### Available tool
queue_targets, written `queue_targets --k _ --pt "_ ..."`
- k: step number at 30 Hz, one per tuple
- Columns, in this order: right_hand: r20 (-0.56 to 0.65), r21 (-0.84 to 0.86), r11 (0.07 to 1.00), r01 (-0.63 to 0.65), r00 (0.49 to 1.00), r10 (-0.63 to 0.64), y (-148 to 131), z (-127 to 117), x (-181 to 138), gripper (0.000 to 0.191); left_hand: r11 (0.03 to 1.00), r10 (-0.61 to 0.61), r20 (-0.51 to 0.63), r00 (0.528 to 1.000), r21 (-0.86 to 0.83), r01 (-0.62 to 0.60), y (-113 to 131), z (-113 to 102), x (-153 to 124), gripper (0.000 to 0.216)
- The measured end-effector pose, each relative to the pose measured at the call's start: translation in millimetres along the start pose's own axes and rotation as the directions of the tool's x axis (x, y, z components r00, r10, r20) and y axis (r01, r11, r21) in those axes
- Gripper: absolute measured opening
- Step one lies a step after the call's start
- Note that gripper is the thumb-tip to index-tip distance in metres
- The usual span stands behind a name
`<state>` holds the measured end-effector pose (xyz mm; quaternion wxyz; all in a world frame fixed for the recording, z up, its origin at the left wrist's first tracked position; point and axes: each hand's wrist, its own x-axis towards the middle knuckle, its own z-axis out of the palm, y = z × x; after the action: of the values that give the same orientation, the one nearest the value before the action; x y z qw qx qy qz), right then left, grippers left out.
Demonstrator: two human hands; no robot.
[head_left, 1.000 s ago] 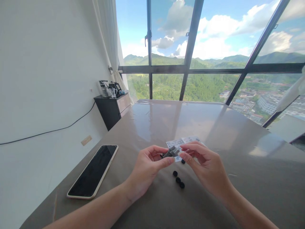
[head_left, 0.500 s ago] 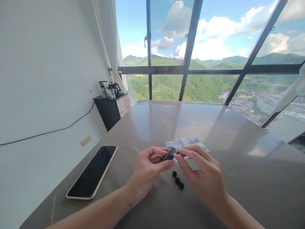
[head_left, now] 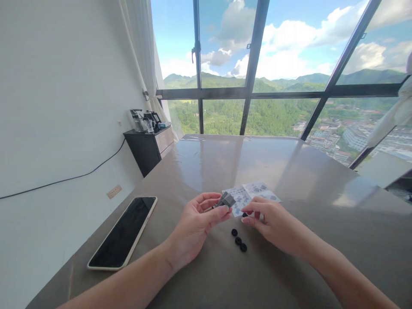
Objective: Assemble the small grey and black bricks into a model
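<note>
Between the thumb and fingers of my left hand (head_left: 196, 225) is a small grey toy-brick assembly (head_left: 226, 200), held above the table. Off to its right, my right hand (head_left: 272, 221) pinches a small black wheel (head_left: 245, 215) between thumb and fingertips, apart from the assembly. Three more black wheels (head_left: 238, 241) lie on the table just below and between the hands. Behind the hands a printed instruction sheet (head_left: 262, 191) lies flat, partly covered by my right hand's fingers.
A phone (head_left: 124, 231) lies face up on the table (head_left: 206, 165) to the left. Past the table's far left edge stands a dark cabinet (head_left: 143, 150) with a glass kettle (head_left: 139, 122) on it. Large windows rise behind the table.
My right hand has moved away from the grey assembly to the right and now shows a black wheel in its pinch. My left hand has turned the assembly slightly.
</note>
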<state>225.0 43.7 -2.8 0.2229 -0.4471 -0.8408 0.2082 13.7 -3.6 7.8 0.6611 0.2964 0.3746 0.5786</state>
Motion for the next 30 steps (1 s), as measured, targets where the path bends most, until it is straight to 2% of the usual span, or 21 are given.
queue_targets --k 3,15,19,24,27,30 --pt "0.048 -0.044 0.999 0.001 0.999 0.001 1 1 -1 0.012 1.0 -0.011 0.004 1.0 -0.012 0.011 2 2 -1 0.04" --pt "0.03 -0.019 1.0 -0.017 0.999 0.018 5 5 0 0.013 1.0 -0.019 -0.004 1.0 0.017 0.019 1 -1 2 0.039" --pt "0.005 -0.019 0.999 -0.032 0.999 0.032 2 8 -3 0.008 0.987 0.036 0.034 0.999 0.153 -0.041 -2 -3 3 0.035" --pt "0.023 0.041 0.999 -0.032 0.999 0.031 -4 8 -2 0.007 0.914 0.132 0.107 0.985 0.371 -0.163 -3 -5 2 0.033" --pt "-0.074 0.146 0.989 -0.003 0.997 0.014 -5 6 1 0.009 0.894 0.151 0.176 0.973 0.396 -0.211 -4 -4 1 0.033" --pt "-0.217 0.322 0.947 0.012 0.974 0.061 -9 3 3 0.009 0.888 0.158 0.186 0.97 0.403 -0.222 -3 -3 0 0.033"
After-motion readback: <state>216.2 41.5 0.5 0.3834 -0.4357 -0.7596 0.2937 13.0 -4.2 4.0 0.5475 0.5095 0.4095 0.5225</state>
